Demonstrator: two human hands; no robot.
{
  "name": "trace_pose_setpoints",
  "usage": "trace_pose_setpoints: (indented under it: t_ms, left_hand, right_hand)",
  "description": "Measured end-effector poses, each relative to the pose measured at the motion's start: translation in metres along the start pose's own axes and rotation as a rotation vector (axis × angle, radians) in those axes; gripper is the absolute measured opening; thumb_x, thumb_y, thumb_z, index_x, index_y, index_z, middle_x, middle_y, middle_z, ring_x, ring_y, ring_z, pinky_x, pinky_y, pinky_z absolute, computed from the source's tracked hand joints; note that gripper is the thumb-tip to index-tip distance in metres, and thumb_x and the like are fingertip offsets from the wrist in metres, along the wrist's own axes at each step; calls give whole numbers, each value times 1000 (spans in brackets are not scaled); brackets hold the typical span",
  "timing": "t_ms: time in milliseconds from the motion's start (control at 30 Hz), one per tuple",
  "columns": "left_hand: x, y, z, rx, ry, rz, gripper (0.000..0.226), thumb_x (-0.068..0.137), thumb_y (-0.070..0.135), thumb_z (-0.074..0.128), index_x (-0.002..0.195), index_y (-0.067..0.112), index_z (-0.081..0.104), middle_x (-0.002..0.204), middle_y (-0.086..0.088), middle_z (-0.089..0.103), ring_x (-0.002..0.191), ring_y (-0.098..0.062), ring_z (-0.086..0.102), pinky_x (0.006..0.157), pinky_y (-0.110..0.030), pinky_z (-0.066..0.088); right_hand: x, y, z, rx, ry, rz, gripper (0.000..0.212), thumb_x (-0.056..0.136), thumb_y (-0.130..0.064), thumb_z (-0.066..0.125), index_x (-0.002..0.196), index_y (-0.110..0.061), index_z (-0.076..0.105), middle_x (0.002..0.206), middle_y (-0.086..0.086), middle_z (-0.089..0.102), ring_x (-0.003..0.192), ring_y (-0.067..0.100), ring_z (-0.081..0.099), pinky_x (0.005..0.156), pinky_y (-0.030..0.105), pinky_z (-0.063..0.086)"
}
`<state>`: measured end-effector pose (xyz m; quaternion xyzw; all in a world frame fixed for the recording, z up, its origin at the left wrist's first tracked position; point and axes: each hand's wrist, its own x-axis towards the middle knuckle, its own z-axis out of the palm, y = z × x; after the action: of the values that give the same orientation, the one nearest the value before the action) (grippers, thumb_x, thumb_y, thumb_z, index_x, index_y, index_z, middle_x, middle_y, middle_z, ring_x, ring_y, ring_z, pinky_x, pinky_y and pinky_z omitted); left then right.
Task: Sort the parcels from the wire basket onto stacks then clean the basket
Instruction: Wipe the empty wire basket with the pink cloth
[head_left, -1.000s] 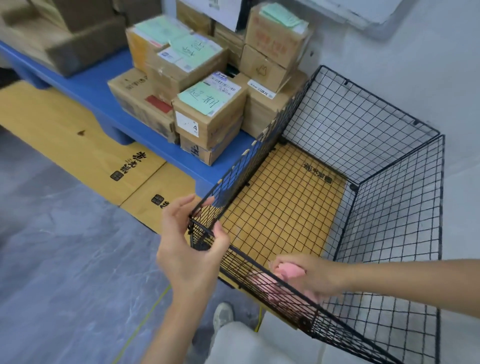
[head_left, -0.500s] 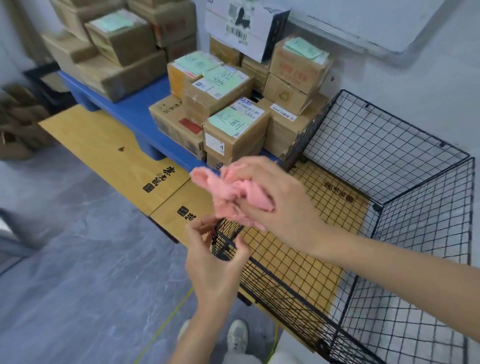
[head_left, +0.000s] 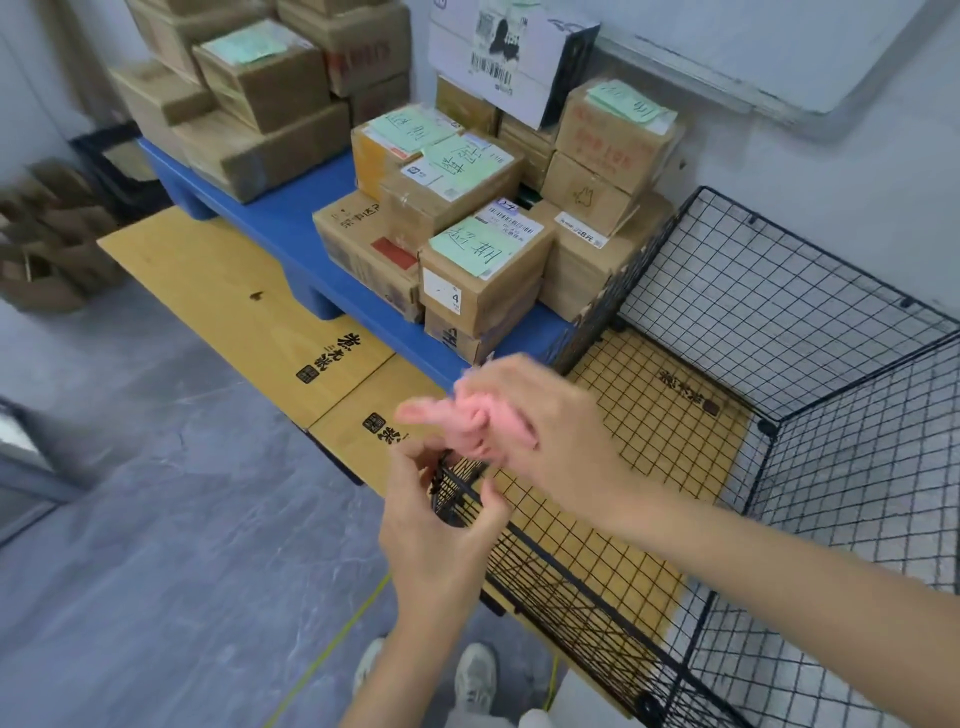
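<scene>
A: What has the left grip (head_left: 441, 525) got?
B: Its fingers and thumb curl round the near corner of the wire basket (head_left: 779, 312), which runs off to the grip's right.
A: And the right grip (head_left: 545, 426)?
B: Just above and beyond the left, closed round a crumpled pink cloth (head_left: 462, 423), somewhat blurred.
A: The parcels (head_left: 483, 260)?
B: Farther beyond both grips, stacked on the blue pallet (head_left: 280, 228), just beside the basket's left wall.
</scene>
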<state>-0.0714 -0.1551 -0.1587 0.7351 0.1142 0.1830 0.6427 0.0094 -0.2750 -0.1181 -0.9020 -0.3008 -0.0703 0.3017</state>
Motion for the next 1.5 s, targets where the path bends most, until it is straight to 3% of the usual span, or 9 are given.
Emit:
trace_pose_setpoints:
  t_ms: [100,267,433,533,700,967,1200,1333,1500]
  left_hand:
    - [1,1,-3,10,-26,-4,37,68,37,65,102,40,50,95,18,59,96,-14,61,86,-13,45]
    - [0,4,-3,40,-23,-30,36,70,36,66,99,43,47,91,17,58,94,-12,61,85,-11,44]
    - [1,4,-3,40,-13,-39,34,66,39,64,97,38,49,90,16,59,92,-14,61,85,-23,48]
    - [4,4,-4,78,-25,-36,32,69,41,65,96,35,50,89,15,60,92,-12,62,84,-24,48]
    - [27,11,-3,163,-36,13,18,74,41,64,90,35,61,93,16,58,96,-10,56,77,-26,48]
    - [59,25,19,236,-205,39,16,86,19,75,85,28,62,83,16,65,83,-1,62,68,-17,49]
    - [59,21,18,267,-208,-1,22,86,5,72,88,25,65,84,14,67,84,-2,63,67,-12,47]
    - [58,16,18,239,-183,-2,21,84,1,73,85,22,70,81,13,69,81,-6,67,72,-33,56]
    - [60,13,17,225,-187,34,22,81,1,76,87,23,73,82,14,71,82,-7,68,71,-31,54]
  right_hand:
    - [10,10,-14,-51,-39,-37,23,90,-16,65,113,-15,66,111,-2,64,94,15,65,79,35,58]
    - [45,67,-43,-178,146,260,23,89,-19,64,112,-17,68,111,-3,65,88,12,63,80,38,58]
    - [8,9,-13,-47,-25,44,24,89,-14,66,113,-17,65,113,-6,61,90,9,64,74,14,50]
    - [16,18,-22,-70,-102,-31,27,90,-18,63,117,-17,65,118,-3,61,92,10,64,78,19,52]
    - [33,68,-37,-172,143,229,28,91,-20,61,118,-16,66,120,-1,60,87,11,63,75,34,61]
    - [13,44,-29,-134,3,-13,28,94,-22,59,120,-15,65,121,0,61,96,12,63,79,23,54]
    - [52,114,-58,-191,210,313,32,88,-24,57,117,-17,68,118,-2,62,94,10,59,91,36,55]
    - [31,79,-38,-88,128,207,32,86,-24,54,115,-16,67,112,-5,59,74,-6,56,61,9,50]
    - [14,44,-19,-2,-37,-39,26,89,-16,70,115,-16,66,112,-1,62,89,12,66,75,20,55]
